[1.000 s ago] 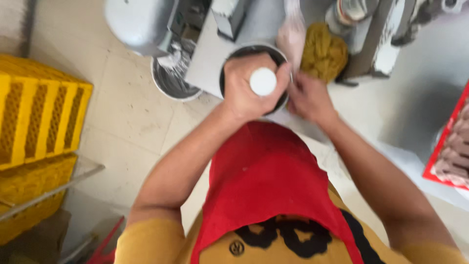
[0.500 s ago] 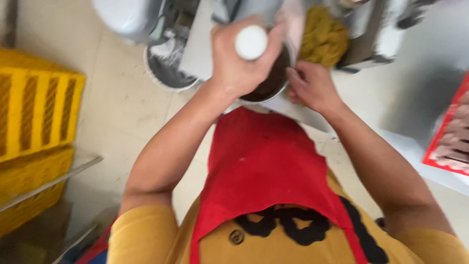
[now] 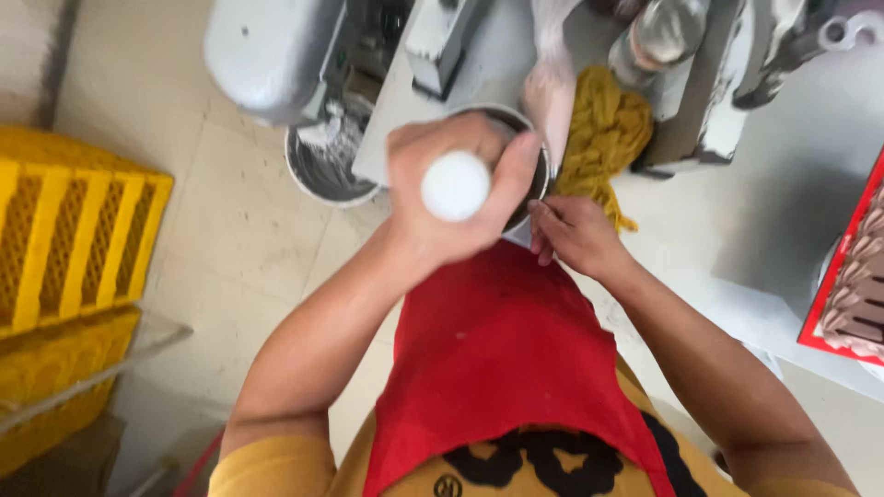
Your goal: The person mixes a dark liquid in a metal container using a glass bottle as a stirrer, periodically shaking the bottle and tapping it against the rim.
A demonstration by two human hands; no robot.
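My left hand (image 3: 433, 198) is closed around a tool with a round white knob end (image 3: 455, 186), held upright over a dark metal bowl (image 3: 539, 156) at the edge of a grey worktop (image 3: 773, 212). What lies below the knob is hidden by my fingers. My right hand (image 3: 573, 235) rests at the near rim of the bowl, fingers curled on it. A yellow cloth (image 3: 603, 138) lies just beyond the bowl. A red apron (image 3: 497, 350) covers my front.
A grey stand mixer (image 3: 267, 51) with a steel bowl (image 3: 322, 166) stands on the tiled floor to the left. Yellow plastic crates (image 3: 64, 239) are stacked at far left. A red tray (image 3: 852, 276) with brown pieces sits at the right edge. Grey machine parts (image 3: 709, 83) stand behind the cloth.
My left hand with the white knob rose toward the camera half a second ago and has come back down over the bowl. My right hand stays at the bowl's rim.
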